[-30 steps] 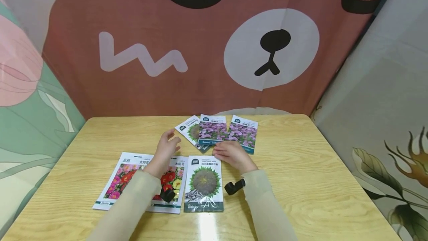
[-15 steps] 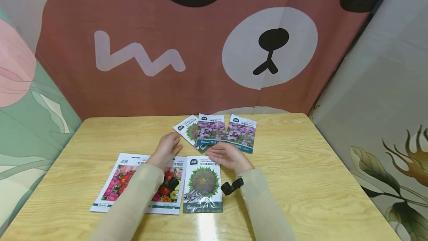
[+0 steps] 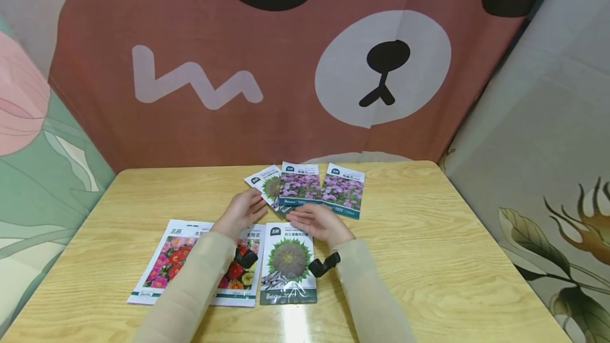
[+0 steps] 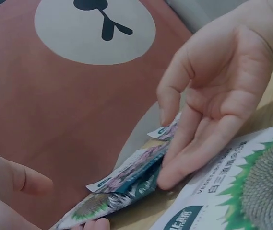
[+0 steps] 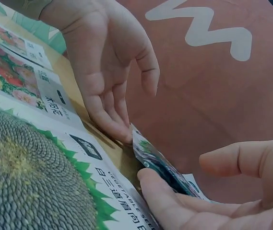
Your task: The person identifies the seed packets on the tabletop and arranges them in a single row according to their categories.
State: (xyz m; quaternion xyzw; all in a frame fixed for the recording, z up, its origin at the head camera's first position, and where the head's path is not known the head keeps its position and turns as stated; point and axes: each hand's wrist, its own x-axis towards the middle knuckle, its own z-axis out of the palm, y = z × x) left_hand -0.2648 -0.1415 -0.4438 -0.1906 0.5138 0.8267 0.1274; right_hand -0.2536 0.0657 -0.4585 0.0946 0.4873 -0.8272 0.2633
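My left hand (image 3: 241,213), fingers loosely extended, touches the small sunflower packet (image 3: 270,185) near the surface's (image 3: 157,187) far edge. A purple packet (image 3: 301,183) overlaps it; uneven pushing could dislodge that. My right hand (image 3: 321,222), likewise unclenched, meets the pile's near end.

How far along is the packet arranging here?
Looks done: the two red-flower packets and the front sunflower packet lie in a row. In hand: the left grip and right grip are at the back sunflower packet, neither plainly pinching it. Likely remaining: lining up that tilted packet and the two purple-flower packets, one overlapping it.
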